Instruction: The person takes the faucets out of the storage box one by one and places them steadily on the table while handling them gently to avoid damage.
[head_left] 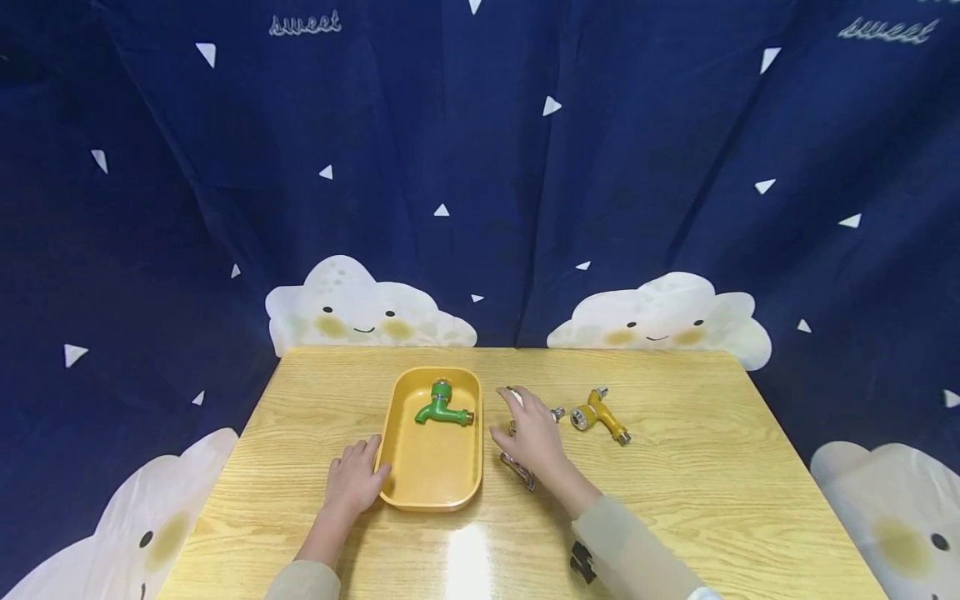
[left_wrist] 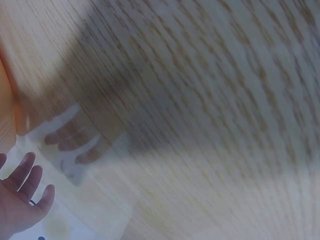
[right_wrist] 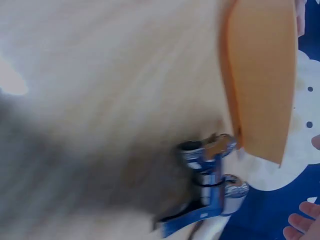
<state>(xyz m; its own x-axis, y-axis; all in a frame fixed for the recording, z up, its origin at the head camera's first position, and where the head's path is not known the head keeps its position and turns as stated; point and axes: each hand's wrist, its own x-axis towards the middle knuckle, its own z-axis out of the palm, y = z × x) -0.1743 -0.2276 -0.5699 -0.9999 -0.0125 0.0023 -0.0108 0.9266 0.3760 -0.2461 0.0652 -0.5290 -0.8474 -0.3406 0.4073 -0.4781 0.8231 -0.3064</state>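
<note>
A shallow yellow-orange tray (head_left: 431, 492) lies on the wooden table with a green faucet (head_left: 442, 408) in its upper part. My left hand (head_left: 354, 479) is at the tray's left edge, thumb by the rim and fingers extended. Just right of the tray, my right hand (head_left: 534, 442) reaches over a chrome faucet (head_left: 519, 471), partly hiding it. In the right wrist view, the chrome faucet (right_wrist: 212, 192) appears apart from the spread fingertips (right_wrist: 302, 220), with nothing gripped. A yellow faucet (head_left: 600, 414) lies farther right.
The wooden table (head_left: 697, 467) has a dark blue curtain (head_left: 480, 167) with cloud prints behind it. A small black object (head_left: 581, 562) shows beside the right sleeve. Bright glare lies on the table below the tray.
</note>
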